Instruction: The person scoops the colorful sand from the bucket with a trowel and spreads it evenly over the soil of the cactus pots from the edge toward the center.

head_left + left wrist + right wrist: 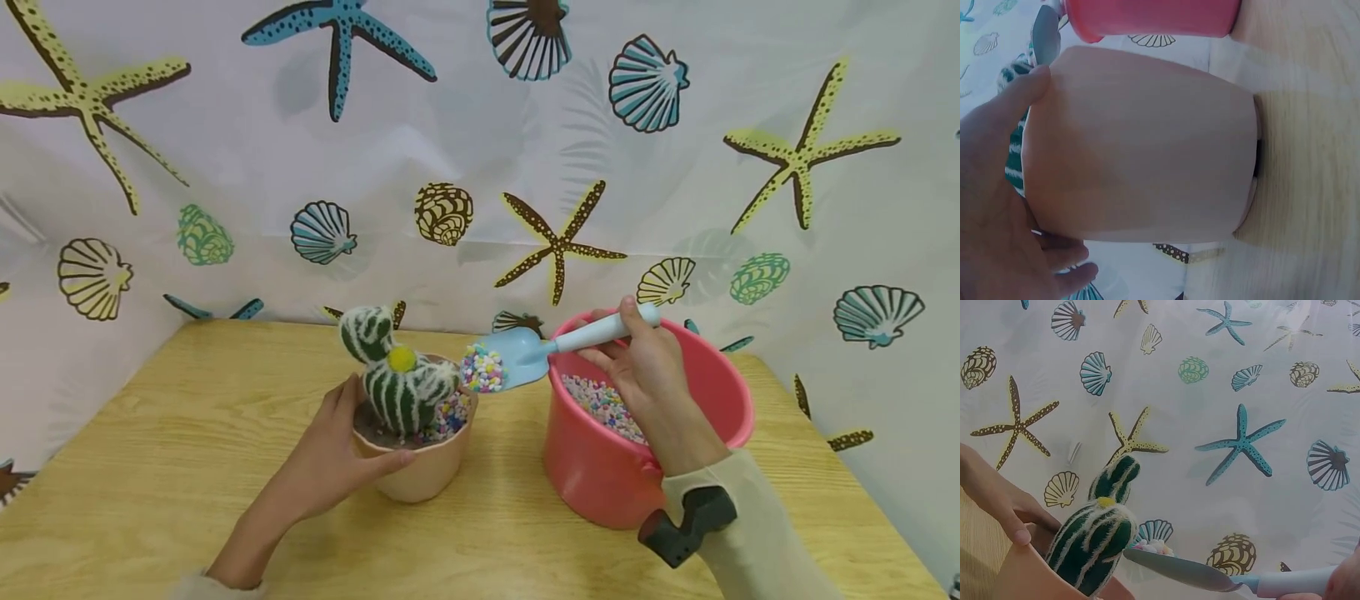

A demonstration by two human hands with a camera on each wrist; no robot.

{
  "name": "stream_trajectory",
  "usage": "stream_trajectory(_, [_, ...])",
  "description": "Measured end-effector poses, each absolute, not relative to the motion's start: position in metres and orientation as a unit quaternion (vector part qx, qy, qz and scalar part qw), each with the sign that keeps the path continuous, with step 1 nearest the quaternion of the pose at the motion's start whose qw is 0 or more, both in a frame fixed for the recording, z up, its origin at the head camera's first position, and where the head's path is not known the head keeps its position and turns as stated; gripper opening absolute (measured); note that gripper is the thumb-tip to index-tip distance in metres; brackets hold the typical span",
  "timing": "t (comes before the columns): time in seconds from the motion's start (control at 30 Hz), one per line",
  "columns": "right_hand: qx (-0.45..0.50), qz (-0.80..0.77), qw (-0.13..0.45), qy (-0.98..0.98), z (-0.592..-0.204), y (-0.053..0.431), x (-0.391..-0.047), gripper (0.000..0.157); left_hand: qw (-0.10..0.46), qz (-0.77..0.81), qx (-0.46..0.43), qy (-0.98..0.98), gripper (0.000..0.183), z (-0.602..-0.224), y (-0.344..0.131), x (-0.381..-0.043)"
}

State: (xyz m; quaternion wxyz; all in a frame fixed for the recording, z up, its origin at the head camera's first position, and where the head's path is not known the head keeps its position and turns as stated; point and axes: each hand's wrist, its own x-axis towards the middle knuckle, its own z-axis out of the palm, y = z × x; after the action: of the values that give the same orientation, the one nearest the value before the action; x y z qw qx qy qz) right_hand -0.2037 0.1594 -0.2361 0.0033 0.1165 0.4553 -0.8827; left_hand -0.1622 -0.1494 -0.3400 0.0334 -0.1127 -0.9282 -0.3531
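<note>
A light blue toy trowel is held by its handle in my right hand, above the pink bucket's left rim. Colourful pebbles lie on its blade, and the tip is beside the plush cactus. That green and white cactus, with a yellow pompom, stands in a peach flower pot. More pebbles cover the soil on the pot's right side; grey soil shows at left. My left hand grips the pot by its rim, thumb on the near side. In the left wrist view the pot wall fills the middle.
The pink bucket stands on the wooden table to the right of the pot, with pebbles inside. A white cloth printed with starfish and shells hangs behind. A black strap device sits on the right sleeve.
</note>
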Motion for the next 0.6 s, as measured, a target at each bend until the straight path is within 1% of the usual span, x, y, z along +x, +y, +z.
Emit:
stream_trajectory(0.17, [0.114, -0.877, 0.007, 0.467, -0.237, 0.158, -0.205, 0.019, 0.049, -0.314, -0.067, -0.946, 0.119, -0.339, -0.137, -0.157])
stream_trajectory(0.3, [0.106, -0.873, 0.006, 0.477, -0.237, 0.156, -0.205, 0.021, 0.082, -0.3, -0.038, -0.95, 0.119, -0.338, -0.127, -0.152])
stream_trajectory(0.47, [0.107, -0.862, -0.004, 0.496, -0.239, 0.153, -0.206, 0.021, 0.124, -0.281, -0.018, -0.951, 0.117, -0.339, -0.113, -0.147])
stream_trajectory(0.6, [0.104, -0.853, -0.004, 0.512, -0.241, 0.152, -0.205, 0.016, 0.147, -0.269, -0.004, -0.952, 0.115, -0.341, -0.104, -0.145])
